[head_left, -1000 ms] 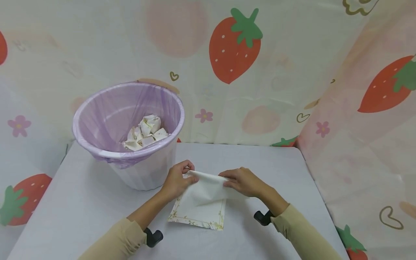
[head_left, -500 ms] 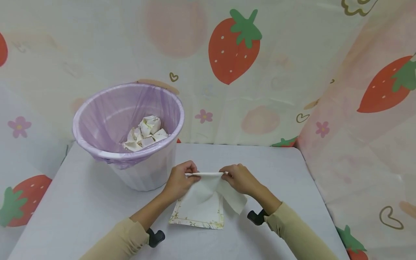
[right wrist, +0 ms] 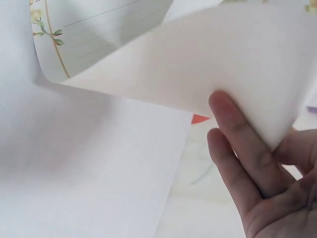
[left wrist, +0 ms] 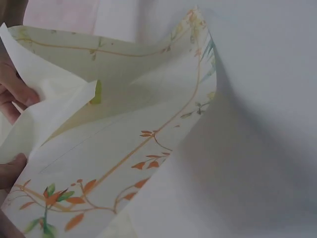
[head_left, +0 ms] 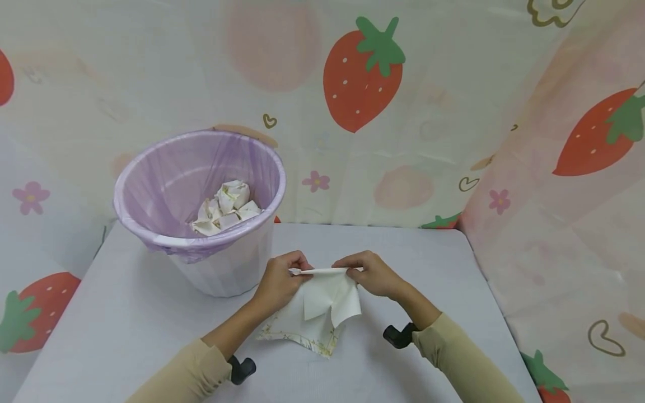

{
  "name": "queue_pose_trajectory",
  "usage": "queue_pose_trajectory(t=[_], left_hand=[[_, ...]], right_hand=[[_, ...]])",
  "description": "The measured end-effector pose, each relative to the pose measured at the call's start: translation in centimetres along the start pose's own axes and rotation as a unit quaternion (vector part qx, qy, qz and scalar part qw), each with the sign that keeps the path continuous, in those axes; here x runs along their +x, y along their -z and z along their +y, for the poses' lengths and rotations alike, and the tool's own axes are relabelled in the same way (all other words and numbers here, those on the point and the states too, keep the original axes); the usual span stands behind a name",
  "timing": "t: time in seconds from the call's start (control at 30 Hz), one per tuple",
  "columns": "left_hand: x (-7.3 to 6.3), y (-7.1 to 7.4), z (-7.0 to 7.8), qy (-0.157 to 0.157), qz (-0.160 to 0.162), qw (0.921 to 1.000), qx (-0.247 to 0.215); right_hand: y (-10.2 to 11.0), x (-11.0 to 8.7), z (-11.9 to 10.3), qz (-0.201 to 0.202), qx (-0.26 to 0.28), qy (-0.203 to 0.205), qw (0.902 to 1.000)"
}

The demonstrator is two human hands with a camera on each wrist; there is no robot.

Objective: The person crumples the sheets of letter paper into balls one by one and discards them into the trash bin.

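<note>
Both hands hold a sheet of floral-bordered paper along its folded upper edge, just above the table. My left hand pinches the left end of the fold between thumb and fingers. At the other end, my right hand pinches the fold too, and a plain white flap hangs down beneath it. Close up in the left wrist view, the paper is curved, with an orange leafy border. In the right wrist view, faint ruled lines show on the sheet, and fingers of the right hand lie against its plain side.
A white bin lined with a purple bag stands behind and left of the hands. Several crumpled papers lie inside it. The white-covered table ends at a strawberry-patterned backdrop.
The paper's upper edge has become a narrow fold. Its loose right part has swung down and leftward in front of the sheet, and the right hand has shifted slightly left.
</note>
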State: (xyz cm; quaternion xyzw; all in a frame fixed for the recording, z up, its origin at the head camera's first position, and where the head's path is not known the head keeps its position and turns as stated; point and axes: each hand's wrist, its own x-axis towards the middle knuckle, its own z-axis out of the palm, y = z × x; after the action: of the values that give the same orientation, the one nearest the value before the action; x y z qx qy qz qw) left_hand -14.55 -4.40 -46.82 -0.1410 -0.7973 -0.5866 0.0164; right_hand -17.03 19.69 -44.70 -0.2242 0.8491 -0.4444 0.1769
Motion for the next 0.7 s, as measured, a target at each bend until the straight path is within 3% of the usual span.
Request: queue_pose_trajectory(t=[0.17, 0.3, 0.5, 0.6, 0.7], left_hand=[[-0.02, 0.29, 0.01, 0.007, 0.004, 1.0, -0.002], [0.19, 0.54, -0.34, 0.014, 0.014, 0.9997, -0.011], [0.25, 0.88, -0.49, 0.035, 0.01, 0.9978, -0.055], [0.17, 0.88, -0.57, 0.046, 0.009, 0.9968, -0.065], [0.12, 0.83, -0.67, 0.052, 0.007, 0.9964, -0.066]], right_hand=[[0.63, -0.35, -0.36, -0.062, 0.073, -0.006, 0.9954], [0.97, -0.75, -0.46, -0.101, 0.084, 0.004, 0.9913], [0.94, -0.87, -0.52, -0.061, -0.007, 0.088, 0.9942], [1.03, -0.88, -0.68, -0.033, -0.054, 0.107, 0.9922], [0.92, -0.89, -0.69, -0.018, -0.068, 0.112, 0.9912]])
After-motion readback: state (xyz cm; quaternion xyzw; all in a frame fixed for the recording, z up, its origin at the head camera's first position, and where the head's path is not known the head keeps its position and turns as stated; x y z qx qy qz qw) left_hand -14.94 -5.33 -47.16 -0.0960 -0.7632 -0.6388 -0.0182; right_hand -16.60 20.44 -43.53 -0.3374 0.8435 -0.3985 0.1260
